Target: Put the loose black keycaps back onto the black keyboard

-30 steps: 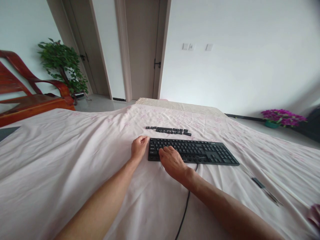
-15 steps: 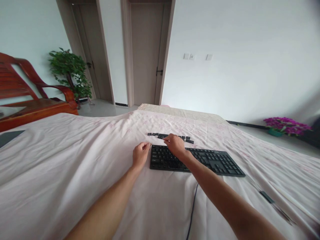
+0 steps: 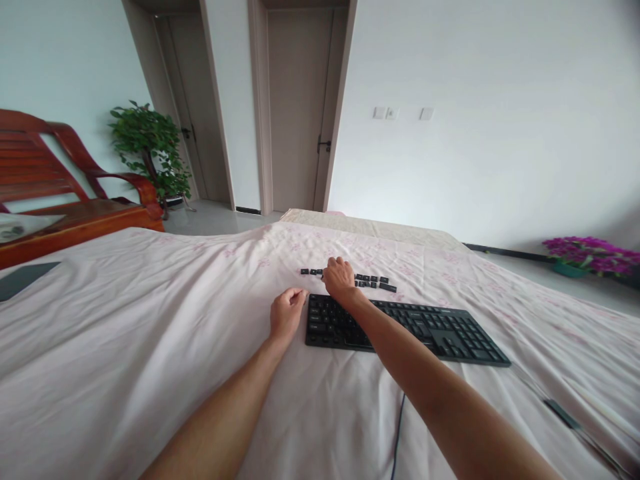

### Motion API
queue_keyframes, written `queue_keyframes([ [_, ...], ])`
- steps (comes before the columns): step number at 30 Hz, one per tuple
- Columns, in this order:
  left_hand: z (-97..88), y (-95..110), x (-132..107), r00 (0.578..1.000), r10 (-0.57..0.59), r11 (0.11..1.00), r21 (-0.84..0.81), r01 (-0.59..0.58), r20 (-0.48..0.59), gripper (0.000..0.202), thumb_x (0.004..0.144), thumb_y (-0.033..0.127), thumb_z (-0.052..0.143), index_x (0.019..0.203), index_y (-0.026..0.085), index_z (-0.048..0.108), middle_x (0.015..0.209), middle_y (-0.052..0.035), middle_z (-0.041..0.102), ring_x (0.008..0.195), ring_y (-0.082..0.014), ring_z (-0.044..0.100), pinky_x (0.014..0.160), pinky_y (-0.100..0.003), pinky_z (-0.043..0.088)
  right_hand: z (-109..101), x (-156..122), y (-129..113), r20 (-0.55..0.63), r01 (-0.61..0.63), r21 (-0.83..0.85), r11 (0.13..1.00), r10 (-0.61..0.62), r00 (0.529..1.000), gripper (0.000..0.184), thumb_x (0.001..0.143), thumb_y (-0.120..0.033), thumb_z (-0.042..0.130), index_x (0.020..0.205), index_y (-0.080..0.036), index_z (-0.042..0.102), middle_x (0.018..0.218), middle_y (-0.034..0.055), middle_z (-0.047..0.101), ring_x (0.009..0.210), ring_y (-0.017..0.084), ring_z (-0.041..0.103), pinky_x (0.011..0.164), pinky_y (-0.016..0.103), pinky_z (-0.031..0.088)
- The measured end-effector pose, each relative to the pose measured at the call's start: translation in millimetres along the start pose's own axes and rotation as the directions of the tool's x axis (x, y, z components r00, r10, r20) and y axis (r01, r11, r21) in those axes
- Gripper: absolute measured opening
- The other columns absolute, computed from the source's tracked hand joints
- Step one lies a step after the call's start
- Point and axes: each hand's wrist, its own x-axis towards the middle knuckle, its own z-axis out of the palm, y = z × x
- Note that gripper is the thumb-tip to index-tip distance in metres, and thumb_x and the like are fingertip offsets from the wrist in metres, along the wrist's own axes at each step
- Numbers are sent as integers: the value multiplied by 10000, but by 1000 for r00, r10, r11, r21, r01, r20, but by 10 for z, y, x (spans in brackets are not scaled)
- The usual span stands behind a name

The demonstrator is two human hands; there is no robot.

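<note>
A black keyboard (image 3: 440, 333) lies on the pale bedsheet, several of its keys and part of its frame hidden under my right forearm. My left hand (image 3: 286, 315) is closed beside the keyboard's far left corner, thumb and fingers pressed together; anything inside the pinch is too small to make out. Past the keyboard's far edge, my right hand (image 3: 340, 277) reaches down over loose black keycaps (image 3: 367, 279) set out in two rows. Its fingers are bent and drawn together, and what they hold is hidden. A longer black key (image 3: 388, 287) ends the nearer row at the right.
A thin tool with a black handle (image 3: 563, 413) and metal ends lies on the bedsheet (image 3: 200, 320) to the right. The keyboard's cable (image 3: 398, 433) runs toward me. A dark flat object (image 3: 25, 279) rests at far left, near a wooden bench (image 3: 100, 220).
My right hand has moved slightly farther from me, from the keyboard's far edge onto the keycap rows. My left hand keeps its pinch beside the keyboard. The whole view has shifted a little.
</note>
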Motion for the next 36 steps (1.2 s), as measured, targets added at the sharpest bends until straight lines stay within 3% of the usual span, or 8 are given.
queue_keyframes([
  [13, -2, -3, 3, 1000, 7, 1000, -2, -7, -3, 326, 807, 471, 552, 864, 192, 712, 812, -61, 745, 784, -207, 687, 713, -277, 491, 43, 77, 40, 22, -37, 9, 999, 36, 999, 233, 888, -223, 518, 972, -188, 732, 1115, 134, 624, 1058, 257, 470, 827, 335, 355],
  [29, -2, -22, 10, 1000, 3, 1000, -4, -3, 5, 324, 813, 465, 548, 877, 193, 713, 792, -56, 737, 769, -203, 683, 710, -278, 492, -20, 94, 38, 51, 224, -49, 973, -222, 974, 271, 869, -81, 470, 958, -143, 718, 1028, 135, 703, 1031, 241, 523, 845, 332, 329],
  [36, 3, -20, 5, 1000, 10, 1000, -15, -10, 7, 335, 811, 478, 555, 884, 191, 712, 800, -58, 736, 775, -201, 681, 712, -279, 491, -147, 12, 16, 17, 207, -22, 978, -207, 978, 254, 884, -141, 496, 981, -171, 729, 1047, 125, 701, 1059, 247, 509, 860, 335, 344],
])
